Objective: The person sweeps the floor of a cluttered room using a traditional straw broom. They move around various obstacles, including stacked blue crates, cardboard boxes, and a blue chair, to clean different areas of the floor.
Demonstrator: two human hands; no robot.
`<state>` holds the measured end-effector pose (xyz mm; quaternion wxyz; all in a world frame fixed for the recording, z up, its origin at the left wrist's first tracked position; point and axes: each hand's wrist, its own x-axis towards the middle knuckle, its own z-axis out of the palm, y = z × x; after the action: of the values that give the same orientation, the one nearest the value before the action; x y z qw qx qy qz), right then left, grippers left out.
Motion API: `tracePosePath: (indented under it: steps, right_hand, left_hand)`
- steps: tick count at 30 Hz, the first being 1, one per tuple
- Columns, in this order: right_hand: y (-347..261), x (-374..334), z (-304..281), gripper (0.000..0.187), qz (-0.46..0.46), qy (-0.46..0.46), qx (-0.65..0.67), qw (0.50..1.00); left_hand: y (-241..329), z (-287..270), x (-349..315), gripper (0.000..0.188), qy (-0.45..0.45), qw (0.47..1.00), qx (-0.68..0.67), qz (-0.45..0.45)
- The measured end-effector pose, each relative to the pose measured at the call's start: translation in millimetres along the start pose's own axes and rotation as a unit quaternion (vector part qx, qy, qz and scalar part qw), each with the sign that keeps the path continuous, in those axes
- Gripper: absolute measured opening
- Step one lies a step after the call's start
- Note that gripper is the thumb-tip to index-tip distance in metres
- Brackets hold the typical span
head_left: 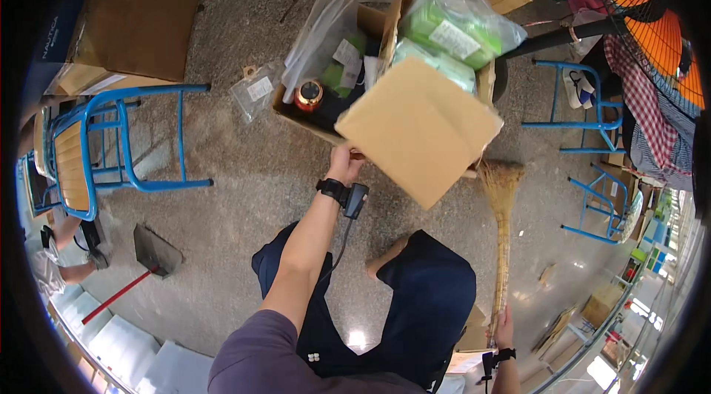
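Observation:
My right hand [504, 329], at the lower right, is wrapped round the handle of a straw broom [501, 246]. The broom's bristles point away from me, beside the cardboard box's right side. My left hand [346, 164] is closed at the near edge of that open cardboard box [309, 121], its fingertips partly hidden there. A broad tan cardboard flap [422, 127] covers much of the box's near right part. Inside are a red and gold round jar [309, 94], a bagged green item [348, 72] and clear bags with green packs [452, 31].
A dustpan with a red handle [157, 249] lies on the floor at left. Blue-framed chairs stand at left [122, 138] and right [585, 124]. A large brown carton [133, 16] is far left, an orange fan [644, 16] far right. Another person's arm [74, 272] shows at left.

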<state>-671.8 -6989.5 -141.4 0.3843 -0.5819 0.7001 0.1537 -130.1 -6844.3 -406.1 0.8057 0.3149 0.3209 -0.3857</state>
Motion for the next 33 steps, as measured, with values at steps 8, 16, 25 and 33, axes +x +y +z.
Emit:
tracePosePath:
  steps: [8,16,25,33]
  right_hand:
    - [0,44,32,0.046,-0.043,0.025,0.046,0.998]
    - [-11,69,81,0.044,-0.097,0.078,0.065,0.990]
    - [-16,73,107,0.044,-0.125,0.092,-0.004,0.988]
    - [-34,21,77,0.049,0.032,0.011,0.074,0.997]
  left_hand:
    - [55,-3,48,0.021,-0.032,0.998,0.044,0.041]
    - [48,46,91,0.023,-0.143,0.981,0.129,-0.004]
    - [39,111,145,0.026,-0.190,0.954,0.219,-0.072]
    - [57,89,80,0.055,-0.247,0.894,0.362,-0.095]
